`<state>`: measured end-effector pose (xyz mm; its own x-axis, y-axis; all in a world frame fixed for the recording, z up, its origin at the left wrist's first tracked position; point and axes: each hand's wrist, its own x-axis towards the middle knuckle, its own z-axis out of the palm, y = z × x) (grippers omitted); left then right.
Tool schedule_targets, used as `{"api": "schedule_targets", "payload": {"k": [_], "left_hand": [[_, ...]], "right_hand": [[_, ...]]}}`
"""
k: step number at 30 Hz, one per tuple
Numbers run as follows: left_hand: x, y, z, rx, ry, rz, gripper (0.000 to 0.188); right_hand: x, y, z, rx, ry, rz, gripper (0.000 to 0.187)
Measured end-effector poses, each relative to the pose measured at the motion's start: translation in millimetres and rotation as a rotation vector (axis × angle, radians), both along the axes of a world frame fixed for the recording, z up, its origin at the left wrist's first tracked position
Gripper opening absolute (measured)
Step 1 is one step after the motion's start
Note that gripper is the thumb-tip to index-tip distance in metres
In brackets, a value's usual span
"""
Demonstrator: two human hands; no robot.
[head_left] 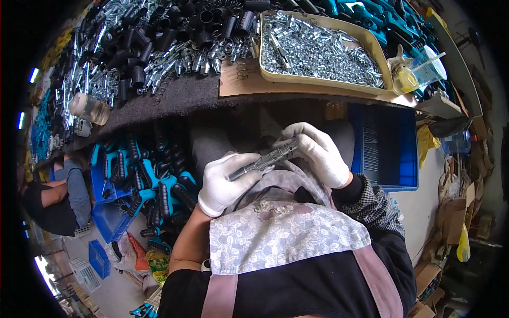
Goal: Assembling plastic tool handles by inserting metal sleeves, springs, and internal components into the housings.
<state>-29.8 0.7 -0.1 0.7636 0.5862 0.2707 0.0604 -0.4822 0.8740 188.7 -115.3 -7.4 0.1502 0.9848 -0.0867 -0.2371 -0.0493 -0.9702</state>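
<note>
A grey metal shaft with a coil spring around it [271, 158] is held between my two gloved hands above my lap. My left hand [222, 183], in a white glove, is closed around its lower left end. The fingers of my right hand [322, 153], gloved the same way, pinch the upper right end, covering its tip. Ahead of my hands, on the bench, lies a cream tray [323, 85] filled with small shiny metal parts. Black tubes [143, 53] and silver metal shafts are heaped to its left.
At my right stands a blue crate [409, 159]; teal-and-black tool bodies [164, 196] pile up at my left. A jar [87, 107] sits near the bench's left edge, a clear cup [428, 68] at its right. Another person [55, 199] sits at far left.
</note>
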Motion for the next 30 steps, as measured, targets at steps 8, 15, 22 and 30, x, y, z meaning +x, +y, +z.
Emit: {"api": "schedule_targets", "payload": {"k": [8,15,22,30], "left_hand": [[1,-3,-5,0.046,0.018,0.027,0.031],[7,-7,-8,0.112,0.031,0.048,0.032],[9,-6,-4,0.076,-0.011,0.09,0.03],[10,-1,1,0.029,0.015,0.112,0.028]], "right_hand": [[-13,-1,0,0.018,0.22,0.048,0.05],[-30,2,-11,0.034,0.023,0.029,0.06],[-11,12,-2,0.157,-0.014,-0.028,0.065],[-5,-3,-2,0.28,-0.472,-0.109,0.029]]}}
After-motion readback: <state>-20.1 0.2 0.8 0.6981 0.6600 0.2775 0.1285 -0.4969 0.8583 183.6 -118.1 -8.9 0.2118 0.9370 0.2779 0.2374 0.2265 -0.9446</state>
